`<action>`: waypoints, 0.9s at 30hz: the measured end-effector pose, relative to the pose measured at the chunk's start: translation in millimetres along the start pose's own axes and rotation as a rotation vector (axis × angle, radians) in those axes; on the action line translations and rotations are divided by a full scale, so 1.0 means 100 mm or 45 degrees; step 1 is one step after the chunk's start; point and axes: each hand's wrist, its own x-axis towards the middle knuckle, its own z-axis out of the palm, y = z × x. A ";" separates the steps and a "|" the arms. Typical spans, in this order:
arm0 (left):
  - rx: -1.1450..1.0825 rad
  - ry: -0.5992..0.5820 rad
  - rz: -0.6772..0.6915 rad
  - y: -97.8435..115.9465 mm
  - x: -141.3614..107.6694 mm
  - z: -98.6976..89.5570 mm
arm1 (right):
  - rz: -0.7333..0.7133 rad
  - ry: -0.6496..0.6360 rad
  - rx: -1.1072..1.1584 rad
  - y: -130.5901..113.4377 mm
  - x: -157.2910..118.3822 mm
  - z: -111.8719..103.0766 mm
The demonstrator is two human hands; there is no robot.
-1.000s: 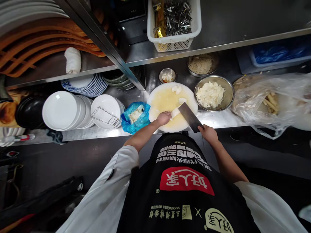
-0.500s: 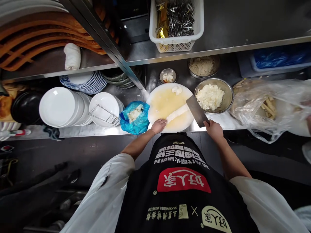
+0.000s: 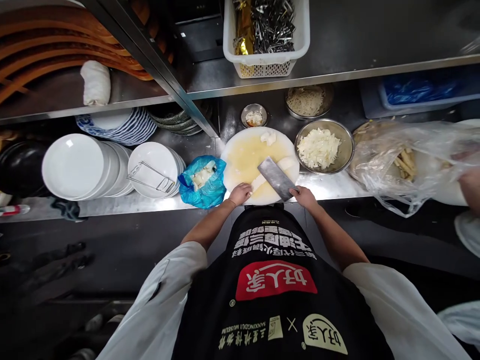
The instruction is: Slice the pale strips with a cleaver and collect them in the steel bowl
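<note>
A pale, long strip of food (image 3: 287, 163) lies across the round cutting board (image 3: 240, 150). My left hand (image 3: 240, 193) is closed on the strip's near left end at the board's front edge. The cleaver (image 3: 276, 178) is in my right hand (image 3: 304, 197), its fingers wrapped round the handle, and its blade lies over the middle of the strip. A small white piece (image 3: 268, 137) rests near the board's far edge. Right of the board stands a metal bowl (image 3: 347, 150) of pale slices (image 3: 318, 148).
Left of the board are a blue bag (image 3: 204, 196) with scraps and stacked white plates (image 3: 77, 167). A small dish (image 3: 254, 116) and a bowl of shreds (image 3: 305, 101) stand behind. A clear bag (image 3: 431, 150) lies right, beside another person's arm (image 3: 471, 187). A shelf holds a basket (image 3: 266, 65).
My right hand has moved left with the cleaver, from the strip's right end to over its middle. The other person's arm shows more at the right edge.
</note>
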 end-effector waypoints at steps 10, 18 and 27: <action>0.096 -0.149 -0.015 0.09 0.16 -0.13 | 0.185 0.329 -0.299 0.36 0.20 -0.75; 0.082 -0.115 0.028 0.14 0.30 -0.36 | 0.052 0.208 -0.216 0.13 -0.18 -0.46; 0.014 -0.163 -0.046 0.11 -0.16 -0.11 | -0.061 -0.014 -0.227 -0.17 -0.21 -0.06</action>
